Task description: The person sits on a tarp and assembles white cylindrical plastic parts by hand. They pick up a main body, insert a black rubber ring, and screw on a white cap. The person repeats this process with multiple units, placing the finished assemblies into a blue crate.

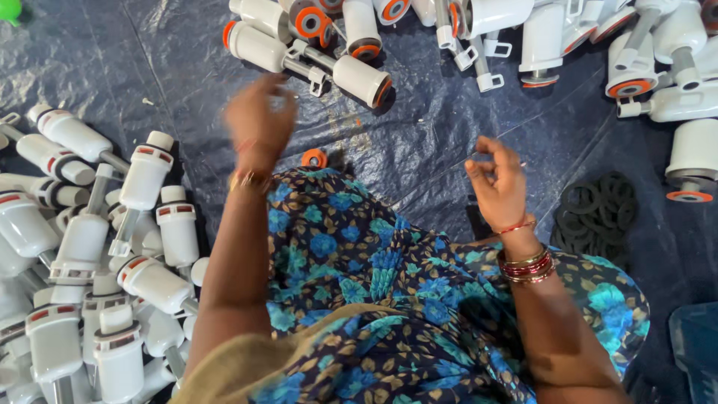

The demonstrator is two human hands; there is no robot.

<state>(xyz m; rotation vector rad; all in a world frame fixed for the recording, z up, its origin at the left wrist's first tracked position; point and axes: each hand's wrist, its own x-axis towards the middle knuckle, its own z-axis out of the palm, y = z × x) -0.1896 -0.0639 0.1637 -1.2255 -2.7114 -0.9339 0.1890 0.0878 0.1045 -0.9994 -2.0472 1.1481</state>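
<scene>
At nine o'clock from my lap lies a heap of white plastic valve bodies (142,179) with red bands, stacked over one another on the dark blue tarp (179,67) that covers the floor. At the far corner, about ten o'clock, a green scrap (9,10) peeks in at the edge.

My left hand (258,116) is raised at eleven o'clock, blurred; the fingers curl loosely and I cannot tell whether anything sits in them. It hovers just short of a white cylinder with an orange ring (363,78) at twelve o'clock, not touching it. Below that hand, close to the hem of my blue flowered dress (351,254), a small orange washer (314,158) rests on the tarp.

Further along at twelve to one o'clock a second pile of white fittings with orange seals (546,34) spreads across the top.

My right hand (497,179) is lifted at one o'clock, thumb and fingertips (479,166) pinched together on a small dark ring (476,158), partly hidden by the grip. Red and gold bangles (527,265) sit on that wrist.

At three o'clock, near that hand but apart from it, a mound of black rubber rings (598,209) lies on the tarp, and past it a white cap with an orange rim (692,161).
</scene>
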